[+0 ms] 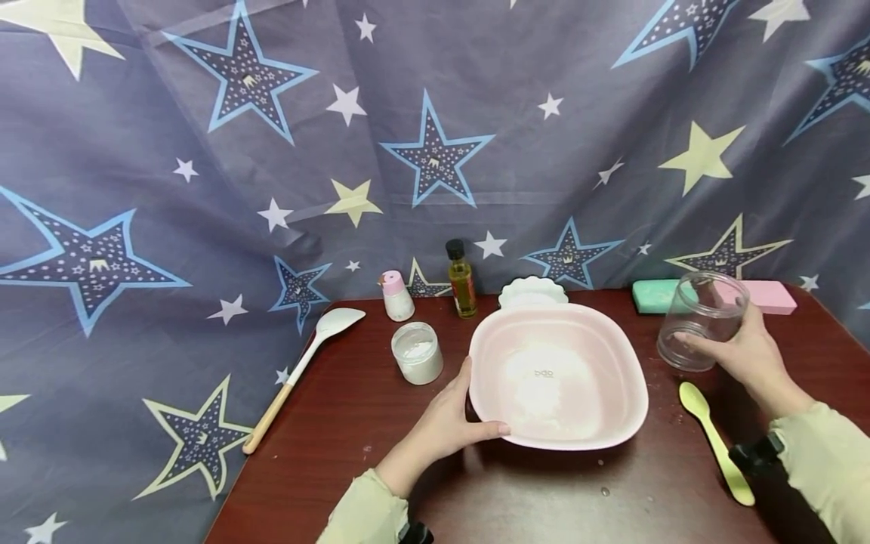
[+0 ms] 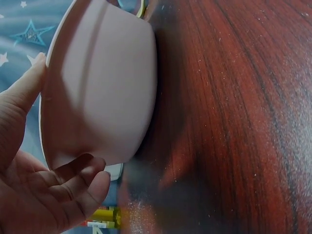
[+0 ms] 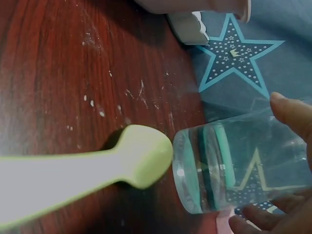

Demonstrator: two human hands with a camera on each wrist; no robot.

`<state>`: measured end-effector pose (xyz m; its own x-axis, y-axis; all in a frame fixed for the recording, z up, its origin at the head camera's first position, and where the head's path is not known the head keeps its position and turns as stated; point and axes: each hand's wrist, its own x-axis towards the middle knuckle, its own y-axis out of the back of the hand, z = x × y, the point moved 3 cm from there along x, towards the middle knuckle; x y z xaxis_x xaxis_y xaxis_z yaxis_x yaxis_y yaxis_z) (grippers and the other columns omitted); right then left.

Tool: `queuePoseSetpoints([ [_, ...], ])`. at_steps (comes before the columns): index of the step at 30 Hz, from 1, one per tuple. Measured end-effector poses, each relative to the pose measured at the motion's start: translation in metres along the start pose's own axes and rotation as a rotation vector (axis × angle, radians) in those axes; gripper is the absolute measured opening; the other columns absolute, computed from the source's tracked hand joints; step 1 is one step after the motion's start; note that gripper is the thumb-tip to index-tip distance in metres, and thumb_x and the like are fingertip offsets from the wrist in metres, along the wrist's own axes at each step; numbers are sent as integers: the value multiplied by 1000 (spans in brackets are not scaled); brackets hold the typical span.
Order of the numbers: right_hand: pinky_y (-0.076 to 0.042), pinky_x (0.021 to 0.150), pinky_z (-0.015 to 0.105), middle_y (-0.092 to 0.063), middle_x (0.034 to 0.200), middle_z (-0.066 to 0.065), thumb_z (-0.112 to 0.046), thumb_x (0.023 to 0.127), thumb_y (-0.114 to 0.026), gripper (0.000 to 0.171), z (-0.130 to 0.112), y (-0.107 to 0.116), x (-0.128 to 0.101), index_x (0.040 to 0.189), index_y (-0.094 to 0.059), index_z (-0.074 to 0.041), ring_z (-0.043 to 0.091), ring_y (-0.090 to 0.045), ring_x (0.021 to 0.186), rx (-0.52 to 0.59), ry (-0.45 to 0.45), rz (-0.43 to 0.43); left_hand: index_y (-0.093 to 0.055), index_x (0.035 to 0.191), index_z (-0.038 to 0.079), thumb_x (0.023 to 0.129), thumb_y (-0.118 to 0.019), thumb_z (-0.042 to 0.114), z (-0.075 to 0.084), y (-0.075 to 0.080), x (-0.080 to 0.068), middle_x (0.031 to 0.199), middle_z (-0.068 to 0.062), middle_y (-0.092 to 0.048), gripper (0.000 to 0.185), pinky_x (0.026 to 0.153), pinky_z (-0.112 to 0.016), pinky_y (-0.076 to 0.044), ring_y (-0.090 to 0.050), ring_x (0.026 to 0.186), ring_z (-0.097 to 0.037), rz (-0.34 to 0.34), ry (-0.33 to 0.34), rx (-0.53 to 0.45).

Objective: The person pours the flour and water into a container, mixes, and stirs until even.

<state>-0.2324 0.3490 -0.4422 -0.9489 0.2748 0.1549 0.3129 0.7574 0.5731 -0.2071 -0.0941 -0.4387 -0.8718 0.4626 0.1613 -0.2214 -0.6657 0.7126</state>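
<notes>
Because the pink bowl (image 1: 557, 370) is broad, the left hand (image 1: 438, 425) grips it at one corner, thumb at the near rim and fingers curled about the left side, probably to steady it mid-table (image 1: 326, 438). Off to the right, the right hand (image 1: 751, 355) clasps the clear jar (image 1: 700, 325), thumb and fingers spread round its wall, seemingly to suit that width; whether its base touches down, I cannot tell.

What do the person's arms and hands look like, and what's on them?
Both arms wear pale yellow-green cloth sleeves ending near the wrists. A small black strap-like piece shows at each cuff. The left hand and right hand have no gloves.
</notes>
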Motion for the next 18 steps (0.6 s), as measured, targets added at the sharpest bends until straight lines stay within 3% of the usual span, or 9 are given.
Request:
queuePoseSetpoints([
  [5,-23,104,66,-24,144,42,-35,81,-79,113,5,-5,2,153,2,-3,58,-28,129,38,-44,33,-16,156,7,71,-83,51,1,0,0,151,-13,-38,117,106,-45,-37,-43,133,-22,-1,-2,-9],
  [12,-26,105,60,-37,141,31,-31,79,-82,105,10,-10,4,154,-13,-10,48,-35,125,75,-10,75,-17,156,7,71,-83,50,0,0,0,150,-13,-40,116,105,-45,-38,-45,132,-23,8,-14,-10],
  [18,-29,102,61,-41,138,30,-31,78,-83,102,10,-11,3,154,-18,-9,47,-38,123,33,15,111,-15,156,7,72,-83,49,0,1,-2,152,-14,-37,116,107,-45,-36,-42,134,-22,-2,-3,-22],
])
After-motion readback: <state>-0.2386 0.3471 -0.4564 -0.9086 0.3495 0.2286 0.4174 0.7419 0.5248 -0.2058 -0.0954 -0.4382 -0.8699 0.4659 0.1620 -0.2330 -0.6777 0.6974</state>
